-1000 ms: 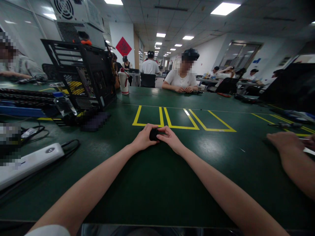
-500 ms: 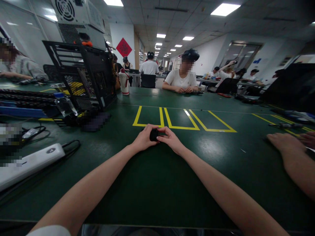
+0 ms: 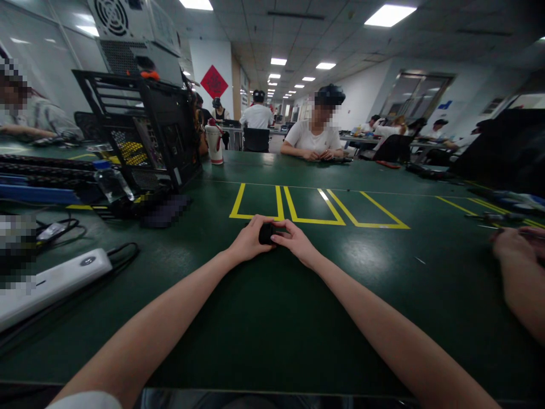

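Observation:
Between my two hands is a small black object (image 3: 267, 234), rounded at the edge; its kind is too dark to make out. My left hand (image 3: 247, 240) curls round its left side, thumb below and fingers over the top. From the right, my right hand (image 3: 295, 241) pinches it with thumb and fingertips. Both hands are low over the green table (image 3: 272, 318), just on the near side of the yellow tape outlines (image 3: 315, 222). Part of the object is covered by my fingers.
To the left are a black computer case (image 3: 147, 130), a water bottle (image 3: 111, 180) and a white power strip (image 3: 63, 278). A paper cup (image 3: 214, 145) stands farther back. At the right edge a co-worker's hand (image 3: 517, 244) is beside tools; another person (image 3: 315, 136) sits opposite.
My hands and the black object stay almost still. The co-worker's hand at the right has drawn back to the right.

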### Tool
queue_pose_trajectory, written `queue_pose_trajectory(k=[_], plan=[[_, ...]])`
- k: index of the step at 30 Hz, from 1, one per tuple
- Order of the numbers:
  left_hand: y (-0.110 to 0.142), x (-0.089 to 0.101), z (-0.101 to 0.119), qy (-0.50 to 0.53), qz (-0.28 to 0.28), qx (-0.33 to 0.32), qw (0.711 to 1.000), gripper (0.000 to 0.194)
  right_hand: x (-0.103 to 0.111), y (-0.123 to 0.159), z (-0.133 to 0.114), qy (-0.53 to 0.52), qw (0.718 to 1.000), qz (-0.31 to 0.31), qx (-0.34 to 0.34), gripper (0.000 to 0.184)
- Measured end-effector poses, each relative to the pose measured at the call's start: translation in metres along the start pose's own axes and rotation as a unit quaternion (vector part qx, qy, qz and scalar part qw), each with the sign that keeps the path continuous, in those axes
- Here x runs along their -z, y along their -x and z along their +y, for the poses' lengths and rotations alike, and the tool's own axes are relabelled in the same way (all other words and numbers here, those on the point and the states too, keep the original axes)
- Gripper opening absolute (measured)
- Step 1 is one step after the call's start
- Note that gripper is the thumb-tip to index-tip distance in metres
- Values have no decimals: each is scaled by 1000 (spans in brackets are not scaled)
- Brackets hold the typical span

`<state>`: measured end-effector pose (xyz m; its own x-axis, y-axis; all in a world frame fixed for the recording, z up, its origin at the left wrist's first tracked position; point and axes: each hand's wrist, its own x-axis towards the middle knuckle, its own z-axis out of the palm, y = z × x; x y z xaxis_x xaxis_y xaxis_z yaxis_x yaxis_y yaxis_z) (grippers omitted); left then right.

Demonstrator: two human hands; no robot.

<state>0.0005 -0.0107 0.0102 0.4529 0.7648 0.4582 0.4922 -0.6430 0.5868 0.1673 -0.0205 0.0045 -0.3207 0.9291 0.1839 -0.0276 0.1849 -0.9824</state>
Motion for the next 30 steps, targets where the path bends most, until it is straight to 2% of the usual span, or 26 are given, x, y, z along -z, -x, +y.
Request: queue_pose_trajectory(k=[7,12,18,25,30], plan=[[0,0,-1,6,-2,-10,1000,56,-2,0,1,22,999,25,30,21],[0,0,-1,5,0,-12,1000,57,-2,0,-2,30,999,29,5,29],[0,1,-1,1,-3,-17,1000,56,1,0,2,-19,1000,-8,-7,35],[1,0,-2,6,-1,-16,1000,57,-1,1,1,-6,1000,17,20,21],[0,-2,-3,5,6,-15,1000,57,-1,-2,1,7,1000,25,14,28]])
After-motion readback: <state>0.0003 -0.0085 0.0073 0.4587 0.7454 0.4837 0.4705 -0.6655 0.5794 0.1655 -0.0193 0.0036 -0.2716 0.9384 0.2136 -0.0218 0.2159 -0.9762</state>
